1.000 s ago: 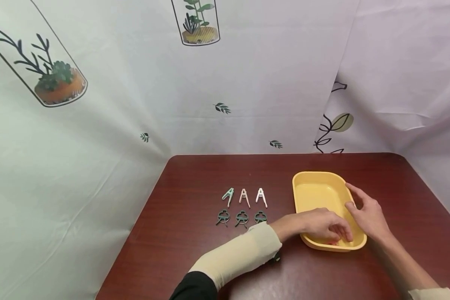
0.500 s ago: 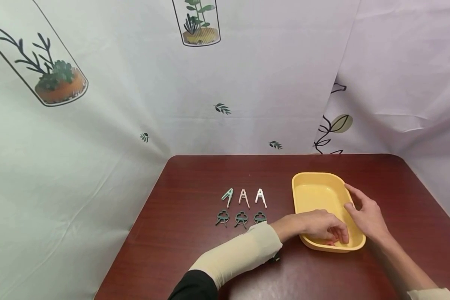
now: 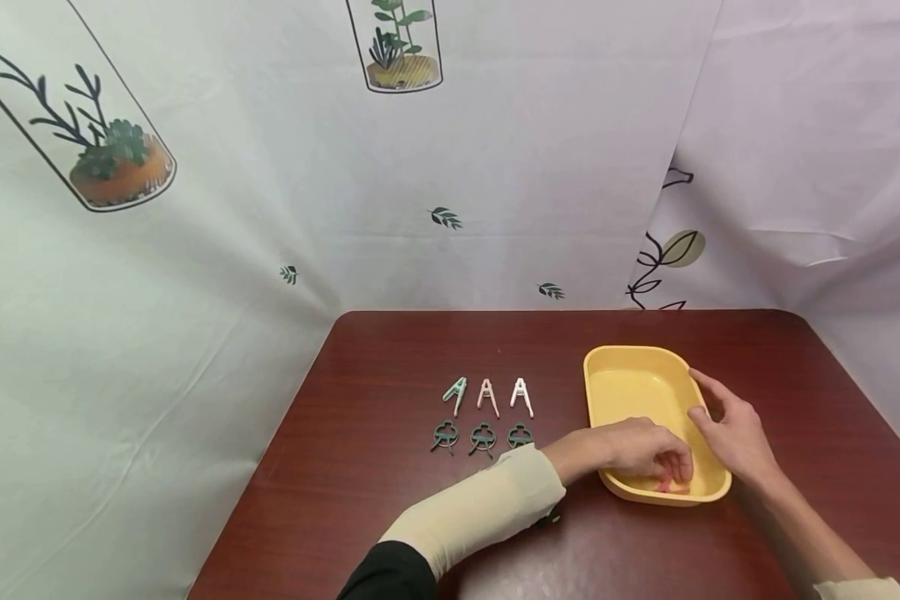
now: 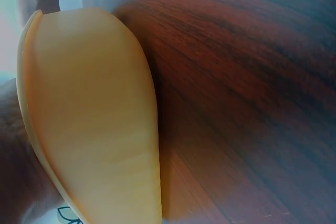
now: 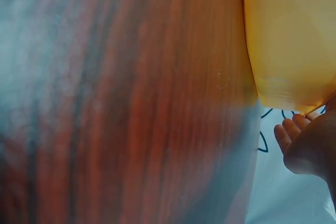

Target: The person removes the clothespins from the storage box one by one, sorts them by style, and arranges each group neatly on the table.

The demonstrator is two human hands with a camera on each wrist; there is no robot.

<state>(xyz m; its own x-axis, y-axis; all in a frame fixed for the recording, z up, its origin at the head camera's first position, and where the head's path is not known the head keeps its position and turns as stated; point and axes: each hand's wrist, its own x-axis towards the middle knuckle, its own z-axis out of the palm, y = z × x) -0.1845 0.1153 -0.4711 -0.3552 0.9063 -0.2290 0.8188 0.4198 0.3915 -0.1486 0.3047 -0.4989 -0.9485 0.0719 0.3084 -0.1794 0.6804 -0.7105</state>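
Note:
My left hand (image 3: 645, 450) reaches over the near left side of a yellow tray (image 3: 621, 375), its fingers curled down inside. At its fingertips is a small red-pink clip (image 3: 663, 484), which they appear to pinch; the hand covers most of it. My right hand (image 3: 735, 429) holds the tray's right rim, thumb on the inner side and fingers along the outside. The left wrist view shows the tray's outer wall (image 4: 100, 108) close up. In the right wrist view, a hand (image 5: 307, 142) has its fingers at the tray's edge.
Left of the tray stands a row of clothespins: green (image 3: 456, 395), pink (image 3: 487, 397) and white (image 3: 522, 397). Dark green round clips (image 3: 445, 436) lie in a row below them. Another dark piece (image 3: 551, 517) shows beside the left sleeve. The brown table (image 3: 390, 358) meets a patterned cloth behind.
The left fingertips have shifted slightly left inside the tray, and more of the red-pink clip shows. The right hand stays on the rim.

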